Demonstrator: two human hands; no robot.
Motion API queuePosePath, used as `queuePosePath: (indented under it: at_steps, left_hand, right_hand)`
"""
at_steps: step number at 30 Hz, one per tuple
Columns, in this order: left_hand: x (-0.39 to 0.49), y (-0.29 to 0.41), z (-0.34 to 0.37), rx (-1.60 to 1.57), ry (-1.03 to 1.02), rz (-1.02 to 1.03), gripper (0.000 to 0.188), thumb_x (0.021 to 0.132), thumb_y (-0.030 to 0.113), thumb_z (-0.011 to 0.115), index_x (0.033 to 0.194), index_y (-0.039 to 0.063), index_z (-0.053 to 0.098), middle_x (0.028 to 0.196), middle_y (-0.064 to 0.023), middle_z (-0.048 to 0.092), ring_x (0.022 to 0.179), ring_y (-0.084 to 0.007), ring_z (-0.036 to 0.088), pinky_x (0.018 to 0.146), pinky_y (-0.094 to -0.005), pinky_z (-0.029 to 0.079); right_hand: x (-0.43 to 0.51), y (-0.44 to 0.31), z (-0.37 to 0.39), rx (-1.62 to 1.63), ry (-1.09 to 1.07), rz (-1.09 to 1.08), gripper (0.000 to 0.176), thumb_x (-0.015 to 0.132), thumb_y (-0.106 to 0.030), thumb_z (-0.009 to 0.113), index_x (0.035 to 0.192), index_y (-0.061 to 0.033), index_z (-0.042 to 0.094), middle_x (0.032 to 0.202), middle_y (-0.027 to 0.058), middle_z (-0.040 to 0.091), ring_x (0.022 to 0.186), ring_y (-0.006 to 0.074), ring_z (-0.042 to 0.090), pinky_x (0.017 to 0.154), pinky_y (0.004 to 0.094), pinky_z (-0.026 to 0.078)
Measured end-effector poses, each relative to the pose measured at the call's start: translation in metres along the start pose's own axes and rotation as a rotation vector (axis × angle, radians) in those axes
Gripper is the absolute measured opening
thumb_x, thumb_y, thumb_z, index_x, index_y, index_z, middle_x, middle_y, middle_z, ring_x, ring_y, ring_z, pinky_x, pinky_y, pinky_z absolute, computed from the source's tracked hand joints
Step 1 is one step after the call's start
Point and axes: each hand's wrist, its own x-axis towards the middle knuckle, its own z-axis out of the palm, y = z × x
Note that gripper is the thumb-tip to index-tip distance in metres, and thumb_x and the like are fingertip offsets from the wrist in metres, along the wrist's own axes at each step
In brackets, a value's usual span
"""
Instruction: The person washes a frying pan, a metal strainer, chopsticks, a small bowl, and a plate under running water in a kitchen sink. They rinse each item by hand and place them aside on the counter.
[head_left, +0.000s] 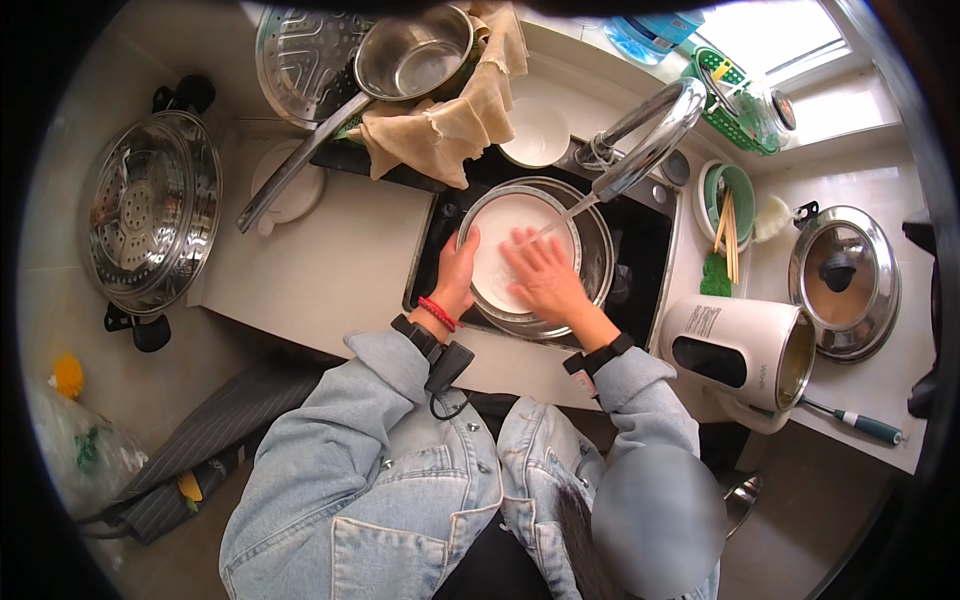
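Note:
My left hand (455, 271) grips the rim of a white plate or shallow bowl (495, 225) with a patterned edge, its thumb over the rim. My right hand (541, 276) lies with spread fingers on the dish's inner face. Water runs from the chrome faucet (619, 180) onto the dish near my right fingers. Beneath the dish is a round stainless steel basin (602, 259) in the dark sink (645, 247). A white bowl (536, 135) stands just behind the basin. Whether my right fingers hold anything is not visible; they look flat and apart.
Behind at left are a steel saucepan (416, 56), a beige cloth (442, 135) and a perforated steamer tray (300, 67). On the right stand a green basket (731, 195) with chopsticks (727, 232), a white electric kettle (727, 345) and a glass pot lid (844, 281). A steel lid (154, 214) hangs left.

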Motion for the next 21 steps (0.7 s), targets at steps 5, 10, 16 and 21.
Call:
queuePosePath:
  at_steps: [5,10,16,21]
  left_hand:
    - [-0.001,-0.012,0.002,-0.044,0.043,-0.094,0.046,0.088,0.033,0.055,0.119,-0.001,0.047,0.112,-0.0108,0.055,0.101,-0.0174,0.052,0.083,-0.03,0.044]
    - [-0.003,-0.01,0.001,0.027,0.047,-0.123,0.055,0.087,0.042,0.055,0.122,0.001,0.045,0.118,-0.0118,0.052,0.109,-0.0196,0.048,0.089,-0.0327,0.041]
    - [-0.004,-0.008,0.004,-0.112,-0.077,-0.221,0.051,0.088,0.041,0.054,0.119,0.0,0.048,0.112,-0.0108,0.055,0.1,-0.0195,0.055,0.081,-0.0329,0.047]
    - [0.005,-0.004,-0.003,0.012,0.014,-0.095,0.053,0.089,0.042,0.052,0.121,0.001,0.045,0.112,-0.0112,0.056,0.1,-0.0207,0.057,0.082,-0.0337,0.049]
  right_hand:
    - [0.024,-0.002,0.016,0.033,0.137,0.166,0.067,0.084,-0.038,0.05,0.137,-0.0036,0.027,0.144,0.0205,0.019,0.134,0.033,0.019,0.107,0.0488,0.017]
    - [0.017,-0.024,0.023,0.11,0.048,-0.135,0.066,0.085,-0.04,0.046,0.138,-0.0055,0.026,0.143,0.0166,0.025,0.133,0.0299,0.022,0.106,0.0476,0.017]
    - [0.025,0.005,0.004,0.043,-0.024,-0.094,0.068,0.084,-0.044,0.047,0.137,-0.0053,0.028,0.144,0.0132,0.026,0.133,0.027,0.023,0.107,0.0455,0.017]
    - [0.004,0.013,-0.003,-0.08,0.109,0.091,0.068,0.083,-0.044,0.049,0.132,0.0012,0.034,0.136,0.0207,0.034,0.128,0.0326,0.03,0.106,0.0441,0.021]
